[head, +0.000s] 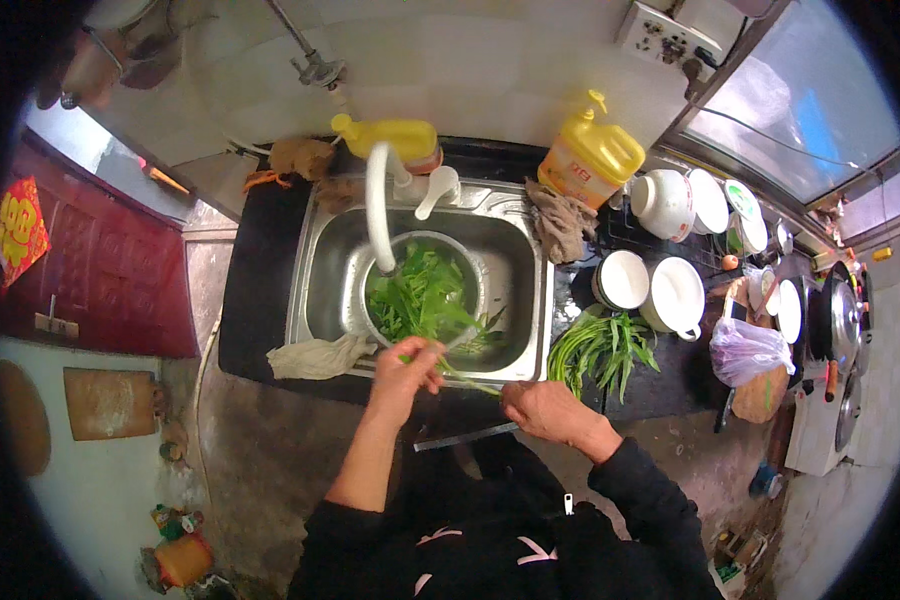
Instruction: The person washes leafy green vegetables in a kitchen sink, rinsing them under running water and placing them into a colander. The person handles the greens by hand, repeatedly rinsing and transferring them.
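Observation:
My left hand [409, 371] is just over the front rim of the steel sink [514, 300], its fingers pinched around a leafy green stalk [469, 382]. The stalk's leaves reach over the basin, blurred. To its right, my right hand [546, 411] is closed on the other end of the same stalk. Inside the sink stands a round metal basin [469, 259] filled with loose leafy greens [420, 292]. A white faucet [377, 202] arches over them. On the black counter right of the sink lies a bunch of long-stemmed greens [596, 349], resembling water spinach.
A pale cloth [319, 358] hangs over the sink's front left edge. Behind stand a yellow pump jug [592, 157] and a brown rag [562, 221]. Farther right are white bowls [675, 296], a purple plastic bag [750, 349] and a wooden board [761, 397] beside a knife handle [724, 412].

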Demonstrator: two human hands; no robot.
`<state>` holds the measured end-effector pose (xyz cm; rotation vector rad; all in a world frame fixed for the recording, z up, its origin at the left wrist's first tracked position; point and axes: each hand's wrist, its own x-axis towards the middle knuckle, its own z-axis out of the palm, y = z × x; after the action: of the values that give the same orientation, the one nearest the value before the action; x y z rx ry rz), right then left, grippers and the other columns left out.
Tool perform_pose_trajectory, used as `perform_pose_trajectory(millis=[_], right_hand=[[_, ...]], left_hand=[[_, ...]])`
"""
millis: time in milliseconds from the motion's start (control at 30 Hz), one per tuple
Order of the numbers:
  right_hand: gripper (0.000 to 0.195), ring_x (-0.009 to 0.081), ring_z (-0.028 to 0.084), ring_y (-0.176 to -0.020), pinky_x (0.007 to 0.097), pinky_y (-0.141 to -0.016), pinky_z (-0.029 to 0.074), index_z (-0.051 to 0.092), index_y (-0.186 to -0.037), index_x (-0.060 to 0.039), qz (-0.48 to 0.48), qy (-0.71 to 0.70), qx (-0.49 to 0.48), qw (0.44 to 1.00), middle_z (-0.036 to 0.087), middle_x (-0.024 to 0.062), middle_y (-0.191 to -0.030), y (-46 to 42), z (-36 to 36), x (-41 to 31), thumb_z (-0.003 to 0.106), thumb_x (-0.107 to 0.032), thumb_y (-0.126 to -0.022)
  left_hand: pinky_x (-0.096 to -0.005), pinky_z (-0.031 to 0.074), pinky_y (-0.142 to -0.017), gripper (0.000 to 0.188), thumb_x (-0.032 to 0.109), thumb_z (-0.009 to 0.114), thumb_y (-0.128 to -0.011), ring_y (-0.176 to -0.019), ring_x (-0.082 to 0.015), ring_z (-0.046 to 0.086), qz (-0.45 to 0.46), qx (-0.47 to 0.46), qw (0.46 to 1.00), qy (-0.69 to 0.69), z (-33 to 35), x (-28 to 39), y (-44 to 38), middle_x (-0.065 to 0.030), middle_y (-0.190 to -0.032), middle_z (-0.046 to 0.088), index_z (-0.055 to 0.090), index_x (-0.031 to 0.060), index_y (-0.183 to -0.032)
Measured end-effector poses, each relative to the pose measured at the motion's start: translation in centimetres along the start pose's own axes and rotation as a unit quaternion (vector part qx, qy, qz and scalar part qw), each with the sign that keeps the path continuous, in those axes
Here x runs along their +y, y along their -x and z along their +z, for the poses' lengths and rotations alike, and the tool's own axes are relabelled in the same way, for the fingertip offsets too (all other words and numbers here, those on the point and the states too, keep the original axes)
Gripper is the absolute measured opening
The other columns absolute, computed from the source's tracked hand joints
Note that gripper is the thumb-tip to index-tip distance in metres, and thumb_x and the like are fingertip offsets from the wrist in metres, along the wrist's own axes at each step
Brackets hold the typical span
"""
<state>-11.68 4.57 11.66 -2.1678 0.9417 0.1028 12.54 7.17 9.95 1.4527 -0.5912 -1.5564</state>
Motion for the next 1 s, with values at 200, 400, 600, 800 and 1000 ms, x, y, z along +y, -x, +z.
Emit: perform_pose_trajectory(millis=[200,400,600,800,1000], right_hand=[[0.026,0.0208,0.052,-0.048,0.0358,-0.05,0.046,0.056,-0.092,-0.0003,0.161,-0.476,0.171,0.848,0.058,0.0081,-0.069,-3.5,3.9,4.0,0.047,-0.025,-0.094],[0.037,0.0415,0.059,-0.092,0.0463,-0.073,0.049,0.053,-0.119,-0.0072,0.057,-0.025,0.225,0.972,0.054,0.0186,-0.117,-4.6,0.1,0.0,0.059,-0.015,-0.083],[0.023,0.0297,0.052,-0.086,0.041,-0.077,0.037,0.057,-0.102,-0.0079,-0.133,0.066,0.124,0.981,0.053,0.0108,-0.085,-6.2,0.5,-3.7,0.057,-0.013,-0.08],[0.013,0.037,0.059,-0.08,0.0462,-0.068,0.048,0.057,-0.085,-0.0037,-0.054,0.045,0.179,0.981,0.058,0.0183,-0.088,-7.3,5.8,1.8,0.053,-0.013,-0.075],[0.023,0.0231,0.059,-0.081,0.0356,-0.074,0.046,0.057,-0.094,-0.0018,0.029,-0.408,0.106,0.907,0.06,0.0093,-0.089,-7.4,3.2,0.4,0.046,-0.022,-0.093]], left_hand=[[-0.024,0.041,-0.045,0.016,0.017,0.06,-0.09,-0.054,-0.012,0.055,0.096,0.119,0.984,0.096,-2.5,0.4,1.3,-0.0037,-0.075,0.057,0.057,0.0026,-0.084],[-0.0208,0.039,-0.042,0.016,0.017,0.062,-0.089,-0.05,-0.0096,0.053,0.073,0.124,0.989,0.026,-3.8,0.2,2.0,-0.0038,-0.073,0.058,0.059,0.0013,-0.087],[-0.0194,0.03,-0.038,0.015,0.018,0.065,-0.087,-0.044,-0.0046,0.044,0.051,0.102,0.992,0.058,-2.0,0.9,2.4,0.0009,-0.062,0.053,0.059,0.0044,-0.085],[-0.0206,0.021,-0.038,0.014,0.016,0.065,-0.086,-0.042,-0.003,0.03,0.055,0.163,0.972,0.158,-2.8,-0.3,1.8,0.0055,-0.056,0.043,0.057,0.0051,-0.084],[-0.0194,0.021,-0.039,0.013,0.016,0.067,-0.085,-0.044,-0.0021,0.031,-0.012,0.096,0.985,0.14,-3.0,-1.0,1.8,0.0054,-0.065,0.048,0.058,0.0064,-0.088]])
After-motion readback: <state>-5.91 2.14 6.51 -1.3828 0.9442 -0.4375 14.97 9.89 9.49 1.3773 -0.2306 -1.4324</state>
